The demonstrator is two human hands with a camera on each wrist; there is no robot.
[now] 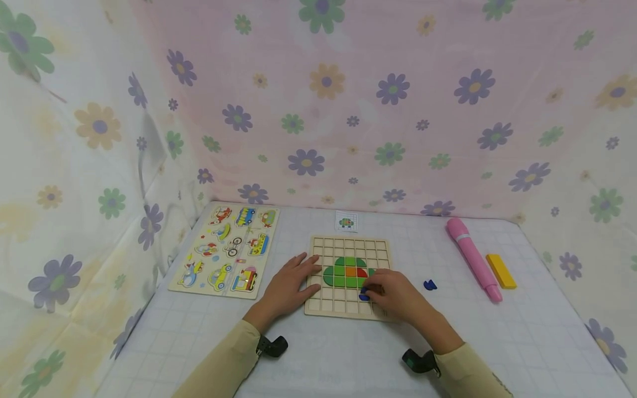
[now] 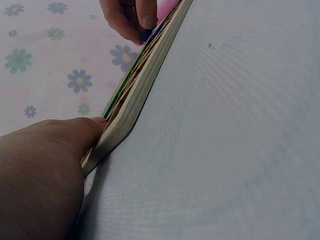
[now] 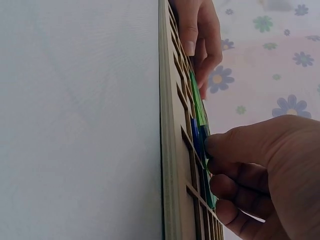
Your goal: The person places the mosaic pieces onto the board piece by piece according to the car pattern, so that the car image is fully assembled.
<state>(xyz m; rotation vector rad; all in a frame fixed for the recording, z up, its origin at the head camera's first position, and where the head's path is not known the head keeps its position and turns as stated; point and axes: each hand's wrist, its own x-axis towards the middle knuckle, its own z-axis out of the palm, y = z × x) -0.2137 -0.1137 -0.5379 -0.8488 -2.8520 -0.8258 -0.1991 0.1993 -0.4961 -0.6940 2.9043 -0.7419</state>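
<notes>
A wooden grid board (image 1: 328, 307) lies on the table with green, orange and red pieces set in its cells, such as a green square (image 1: 350, 282). My left hand (image 1: 290, 284) rests along its left side, fingers spread over the edge. In the left wrist view the left thumb (image 2: 92, 127) lies on the board's rim. My right hand (image 1: 398, 293) is over the board's right half, pinching a small blue puzzle piece (image 1: 364, 296) between thumb and fingertips, right at the cells below the green row. Its underside is hidden. Another blue piece (image 1: 430, 284) lies to the right of the board.
A wooden vehicle puzzle (image 1: 224, 254) lies at the left. Behind the board is a small picture card (image 1: 346, 221). A pink marker-shaped tube (image 1: 474, 258) and a yellow block (image 1: 501, 271) lie at the right. Flowered cloth walls (image 1: 348, 110) stand behind and at both sides.
</notes>
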